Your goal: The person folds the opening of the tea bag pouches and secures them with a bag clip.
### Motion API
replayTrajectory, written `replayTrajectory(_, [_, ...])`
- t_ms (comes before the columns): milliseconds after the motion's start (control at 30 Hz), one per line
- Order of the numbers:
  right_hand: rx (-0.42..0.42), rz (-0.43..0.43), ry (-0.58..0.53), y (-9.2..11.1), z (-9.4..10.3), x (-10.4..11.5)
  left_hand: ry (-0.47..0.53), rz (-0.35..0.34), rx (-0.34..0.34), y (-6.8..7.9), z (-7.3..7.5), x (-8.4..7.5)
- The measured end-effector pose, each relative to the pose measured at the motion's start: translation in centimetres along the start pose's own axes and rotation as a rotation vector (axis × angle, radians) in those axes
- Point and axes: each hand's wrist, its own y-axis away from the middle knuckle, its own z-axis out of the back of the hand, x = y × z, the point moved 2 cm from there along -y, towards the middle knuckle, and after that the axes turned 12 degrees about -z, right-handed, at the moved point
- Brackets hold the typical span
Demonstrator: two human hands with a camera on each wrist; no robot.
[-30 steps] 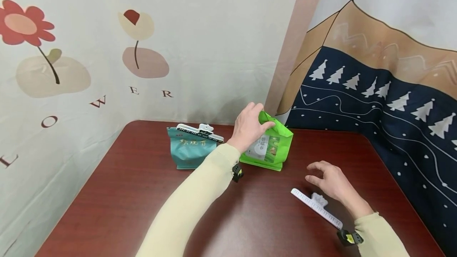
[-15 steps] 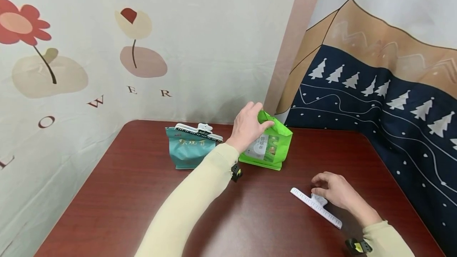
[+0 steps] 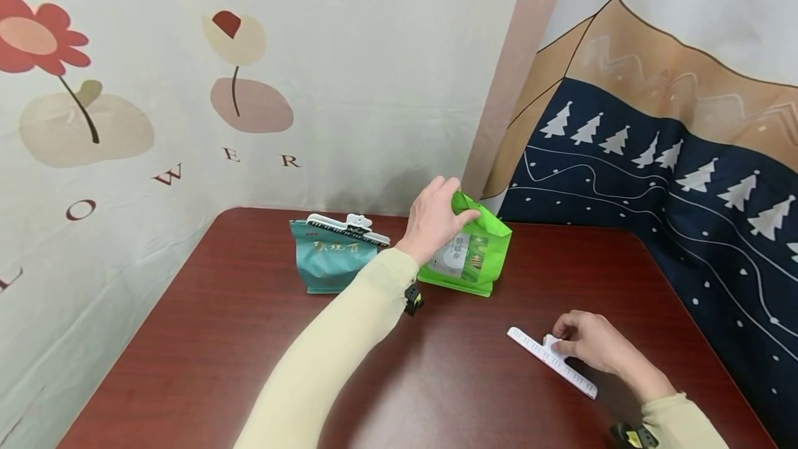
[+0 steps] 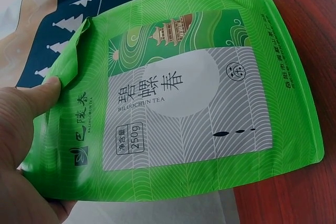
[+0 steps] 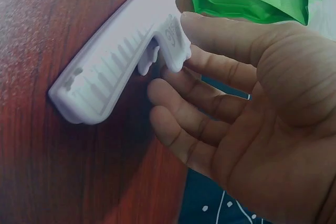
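In the head view, my left hand (image 3: 431,222) grips the top of a bright green tea bag (image 3: 476,262) standing at the back of the table. The left wrist view shows my thumb (image 4: 48,90) lying across the bag's folded top edge; the other fingers are mostly hidden behind it. Toward the right front, a long white bag clip (image 3: 551,362) lies on the table. My right hand (image 3: 595,344) pinches its handle (image 5: 173,39), thumb on the near face and the index fingertip hidden behind. The remaining fingers curve loosely below.
Left of the green bag stands a teal tea bag (image 3: 332,262), with a white-and-black clip (image 3: 349,229) across its top. The dark red table (image 3: 206,338) meets a light printed curtain (image 3: 361,89) behind and a navy tree-patterned cloth (image 3: 673,213) at right.
My right hand has come down and slightly right onto the white bag clip's handle, its fingers closing in. The left hand and green tea bag have stayed in place.
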Motion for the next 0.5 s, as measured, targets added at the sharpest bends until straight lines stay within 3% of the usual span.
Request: replayTrajectory(500, [-0.035,0.061,-0.001,0.27,-0.44,-1.05,0.013,-0.027,-0.021,0.1,-0.12,0.19])
